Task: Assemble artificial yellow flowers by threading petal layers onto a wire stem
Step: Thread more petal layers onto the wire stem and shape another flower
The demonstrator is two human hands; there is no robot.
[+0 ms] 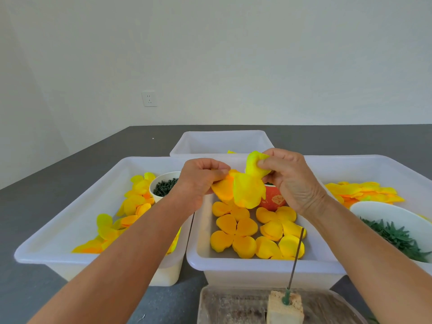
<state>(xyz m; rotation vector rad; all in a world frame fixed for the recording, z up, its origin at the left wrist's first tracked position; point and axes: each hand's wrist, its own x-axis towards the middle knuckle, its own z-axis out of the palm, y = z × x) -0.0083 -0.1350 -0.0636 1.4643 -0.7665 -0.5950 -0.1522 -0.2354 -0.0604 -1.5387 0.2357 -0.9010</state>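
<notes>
On the grey bench [70, 174] the left tub [77, 232] holds loose yellow petals [135, 202] and a white cup [163, 185] of small dark green pieces. Above the gap between the tubs, the left hand [201, 178] pinches one edge of a yellow petal layer [243, 188] with curled fingers, and the right hand [289, 176] pinches the upper lobe of the same layer, so both hands are clamped on it, held up in the air. Below it, the middle tub [261, 265] holds flat four-lobed petal layers [236, 232] and a red cup [272, 199]. Behind stands a third tub [222, 141]. Near the front, a thin wire stem [295, 260] stands tilted in a foam block [285, 307]. At the right lie more petals [364, 190] and a white bowl [383, 213] of green leaves [395, 237].
</notes>
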